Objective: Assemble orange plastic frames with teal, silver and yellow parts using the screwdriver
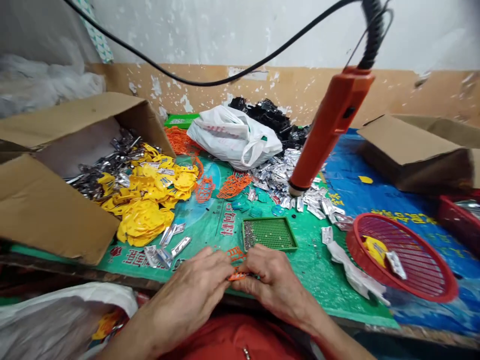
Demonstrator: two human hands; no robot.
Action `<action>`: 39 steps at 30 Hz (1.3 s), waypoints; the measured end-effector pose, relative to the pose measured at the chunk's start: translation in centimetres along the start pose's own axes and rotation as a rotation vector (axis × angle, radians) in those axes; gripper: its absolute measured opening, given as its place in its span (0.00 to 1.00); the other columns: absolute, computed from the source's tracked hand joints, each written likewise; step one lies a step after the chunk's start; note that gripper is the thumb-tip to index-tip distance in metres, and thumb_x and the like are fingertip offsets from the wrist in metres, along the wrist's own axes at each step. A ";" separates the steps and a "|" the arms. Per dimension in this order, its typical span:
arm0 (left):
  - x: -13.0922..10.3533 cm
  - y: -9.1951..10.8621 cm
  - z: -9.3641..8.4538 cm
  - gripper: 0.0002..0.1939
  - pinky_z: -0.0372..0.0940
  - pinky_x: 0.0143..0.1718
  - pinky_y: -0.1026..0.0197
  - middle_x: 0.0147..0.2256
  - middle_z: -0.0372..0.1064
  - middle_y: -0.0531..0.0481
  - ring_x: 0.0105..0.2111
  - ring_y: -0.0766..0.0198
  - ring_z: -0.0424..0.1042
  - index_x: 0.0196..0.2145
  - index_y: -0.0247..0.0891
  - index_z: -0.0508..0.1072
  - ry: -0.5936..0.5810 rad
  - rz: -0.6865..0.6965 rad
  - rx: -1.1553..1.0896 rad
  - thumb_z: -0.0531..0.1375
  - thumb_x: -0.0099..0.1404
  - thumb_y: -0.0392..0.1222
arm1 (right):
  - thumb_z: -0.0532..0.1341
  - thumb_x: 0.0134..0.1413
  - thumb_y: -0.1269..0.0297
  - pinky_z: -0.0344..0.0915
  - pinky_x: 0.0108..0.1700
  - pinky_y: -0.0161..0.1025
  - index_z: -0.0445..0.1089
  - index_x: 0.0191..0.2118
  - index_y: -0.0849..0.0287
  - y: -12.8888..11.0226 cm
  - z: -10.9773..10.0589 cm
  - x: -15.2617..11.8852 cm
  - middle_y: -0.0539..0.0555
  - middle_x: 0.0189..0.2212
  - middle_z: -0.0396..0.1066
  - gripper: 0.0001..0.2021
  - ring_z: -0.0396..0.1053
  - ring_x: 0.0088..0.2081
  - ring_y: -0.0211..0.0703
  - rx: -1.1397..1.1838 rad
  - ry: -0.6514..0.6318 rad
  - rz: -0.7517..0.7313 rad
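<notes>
Both hands meet at the table's near edge around an orange openwork plastic piece [235, 254]. My left hand [198, 285] grips its left side, fingers curled. From the other side my right hand [268, 277] pinches it between thumb and fingers. The fingers cover much of the piece. Just beyond them lies a green gridded tray [275, 234] with many small metal screws [250, 235] at its left. An orange electric screwdriver [330, 130] hangs tip-down above the tray's far right. Several silver parts [165, 250] lie left of my left hand.
Yellow plastic pieces [146, 220] spill from a cardboard box [56, 200] at left. A white plastic bag [236, 135], more orange pieces [234, 185] and a silver pile [288, 175] stand behind. A red basket [405, 255] is at right. A black cable [210, 82] crosses overhead.
</notes>
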State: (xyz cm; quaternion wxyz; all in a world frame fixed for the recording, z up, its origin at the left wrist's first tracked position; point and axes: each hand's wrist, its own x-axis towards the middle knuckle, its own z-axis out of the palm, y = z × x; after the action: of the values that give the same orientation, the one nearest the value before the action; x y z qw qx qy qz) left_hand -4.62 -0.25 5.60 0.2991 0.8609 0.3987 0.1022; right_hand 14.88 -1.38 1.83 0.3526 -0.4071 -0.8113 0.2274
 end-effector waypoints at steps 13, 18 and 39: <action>1.1 -0.5 0.3 0.09 0.50 0.26 0.65 0.25 0.60 0.58 0.24 0.70 0.55 0.32 0.37 0.68 -0.229 -0.351 -0.813 0.56 0.62 0.45 | 0.64 0.55 0.62 0.68 0.33 0.34 0.71 0.47 0.55 1.5 -0.8 -0.4 0.50 0.32 0.75 0.14 0.72 0.32 0.38 0.399 -0.062 0.197; 1.3 -1.0 0.7 0.05 0.50 0.26 0.65 0.24 0.62 0.58 0.24 0.69 0.57 0.29 0.36 0.67 -0.248 -0.399 -0.864 0.57 0.56 0.41 | 0.62 0.57 0.65 0.68 0.31 0.33 0.67 0.48 0.57 1.3 -0.6 -0.3 0.49 0.31 0.74 0.13 0.71 0.30 0.37 0.575 -0.109 0.276; 1.5 -2.9 1.6 0.16 0.44 0.21 0.66 0.21 0.55 0.59 0.21 0.70 0.49 0.26 0.38 0.64 -0.059 -0.461 -0.918 0.56 0.63 0.52 | 0.70 0.42 0.56 0.68 0.39 0.44 0.59 0.62 0.62 6.3 -13.2 7.0 0.67 0.58 0.63 0.40 0.66 0.55 0.57 -0.089 0.791 0.215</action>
State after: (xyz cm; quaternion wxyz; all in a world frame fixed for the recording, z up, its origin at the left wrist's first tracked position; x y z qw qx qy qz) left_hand -4.77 1.62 2.55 0.6720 0.5331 0.4837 0.1739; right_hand 25.08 8.96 8.95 0.5937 -0.5605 -0.5749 0.0538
